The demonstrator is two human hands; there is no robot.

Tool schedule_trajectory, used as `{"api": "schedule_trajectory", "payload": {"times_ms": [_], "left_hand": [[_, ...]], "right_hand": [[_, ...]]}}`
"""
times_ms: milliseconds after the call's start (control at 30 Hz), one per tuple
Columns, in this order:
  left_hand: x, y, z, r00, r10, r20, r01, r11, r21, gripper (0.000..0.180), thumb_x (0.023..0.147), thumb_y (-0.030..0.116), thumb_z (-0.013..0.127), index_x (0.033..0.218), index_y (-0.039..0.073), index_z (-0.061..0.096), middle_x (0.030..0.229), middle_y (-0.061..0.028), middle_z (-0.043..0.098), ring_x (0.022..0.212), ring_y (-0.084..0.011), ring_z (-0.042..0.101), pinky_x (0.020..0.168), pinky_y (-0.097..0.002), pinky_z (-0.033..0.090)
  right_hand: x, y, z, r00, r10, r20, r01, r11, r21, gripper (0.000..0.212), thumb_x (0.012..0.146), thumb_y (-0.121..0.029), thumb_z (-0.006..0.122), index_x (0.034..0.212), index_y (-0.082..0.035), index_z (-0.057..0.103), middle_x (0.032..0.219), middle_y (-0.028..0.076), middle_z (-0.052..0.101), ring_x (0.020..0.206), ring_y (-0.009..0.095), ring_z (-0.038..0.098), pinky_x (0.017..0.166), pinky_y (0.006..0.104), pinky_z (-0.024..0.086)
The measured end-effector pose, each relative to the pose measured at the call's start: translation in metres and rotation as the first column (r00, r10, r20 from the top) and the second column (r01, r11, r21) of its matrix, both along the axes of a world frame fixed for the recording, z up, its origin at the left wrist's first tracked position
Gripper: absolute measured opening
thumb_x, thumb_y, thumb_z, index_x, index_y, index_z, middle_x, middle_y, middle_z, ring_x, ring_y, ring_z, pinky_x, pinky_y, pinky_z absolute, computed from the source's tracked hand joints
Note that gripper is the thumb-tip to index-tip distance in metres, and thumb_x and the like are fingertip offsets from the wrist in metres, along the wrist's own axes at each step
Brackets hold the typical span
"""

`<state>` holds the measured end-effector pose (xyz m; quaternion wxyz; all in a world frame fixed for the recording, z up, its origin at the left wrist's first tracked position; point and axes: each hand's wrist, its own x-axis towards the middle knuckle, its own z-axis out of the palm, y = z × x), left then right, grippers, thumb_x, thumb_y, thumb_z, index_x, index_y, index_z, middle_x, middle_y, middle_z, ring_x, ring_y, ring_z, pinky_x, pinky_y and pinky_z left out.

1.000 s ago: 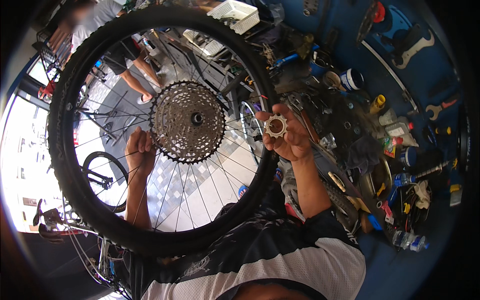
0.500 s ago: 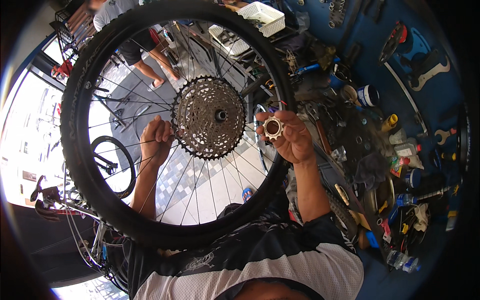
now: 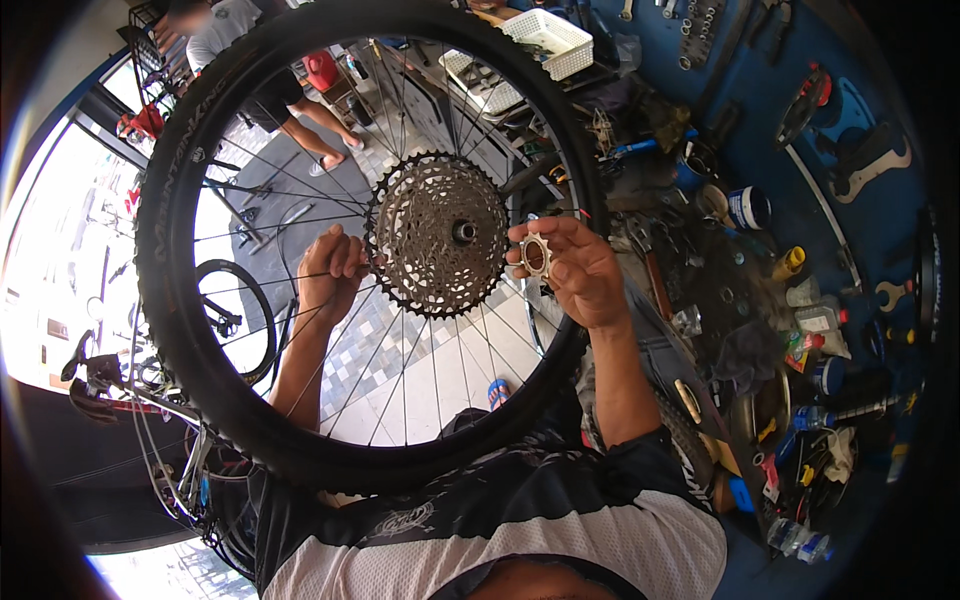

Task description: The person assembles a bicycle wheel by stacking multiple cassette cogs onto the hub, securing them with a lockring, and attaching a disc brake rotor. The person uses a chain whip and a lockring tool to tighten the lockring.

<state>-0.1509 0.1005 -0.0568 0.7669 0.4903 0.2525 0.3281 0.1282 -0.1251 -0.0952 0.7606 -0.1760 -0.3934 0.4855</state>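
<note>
A bicycle wheel with a knobbly black tyre (image 3: 176, 300) stands in front of me. At its centre sits a wide cassette (image 3: 410, 235) of toothed sprockets, with the round hub end (image 3: 465, 231) showing in the middle. My right hand (image 3: 585, 275) pinches a small toothed sprocket (image 3: 545, 258) between thumb and fingers, just right of the cassette and tilted towards it. Behind the spokes, my left hand (image 3: 330, 268) is closed, fingers curled by the cassette's left edge; what they grip is hidden.
A crowded workbench (image 3: 690, 255) with tools, bottles and tubs runs along the right. Tools hang on the blue wall (image 3: 760, 120). White baskets (image 3: 560, 45) sit at the far end. Another person (image 3: 225, 40) stands beyond the wheel, and bicycle parts (image 3: 185, 450) are at lower left.
The wheel and my left hand have shifted right in view. The sprocket in my right hand has turned more edge-on and is closer to the cassette.
</note>
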Motion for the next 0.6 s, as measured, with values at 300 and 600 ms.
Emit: {"api": "schedule_trajectory", "payload": {"times_ms": [300, 600], "left_hand": [[0.006, -0.006, 0.005, 1.0, 0.006, 0.003, -0.006, 1.0, -0.001, 0.057, 0.108, 0.03, 0.051, 0.054, 0.015, 0.038, 0.058, -0.0025, 0.04, 0.073, -0.019, 0.052, 0.086, -0.0455, 0.055], [0.016, -0.017, 0.008, 0.996, 0.093, 0.001, -0.093, 0.995, 0.025, 0.056, 0.109, 0.033, 0.053, 0.057, 0.02, 0.037, 0.053, 0.0033, 0.035, 0.055, -0.0113, 0.042, 0.051, -0.0283, 0.037]], "right_hand": [[-0.022, 0.025, 0.038, 0.512, -0.442, 0.736, 0.535, 0.835, 0.13, 0.049, 0.086, -0.009, 0.08, 0.133, -0.003, 0.064, 0.126, 0.013, 0.066, 0.103, 0.021, 0.069, 0.089, 0.0334, 0.059], [-0.028, 0.044, 0.05, 0.064, -0.574, 0.816, 0.528, 0.714, 0.46, 0.043, 0.085, -0.016, 0.081, 0.121, 0.002, 0.065, 0.118, 0.017, 0.066, 0.106, 0.034, 0.068, 0.093, 0.041, 0.057]]}}
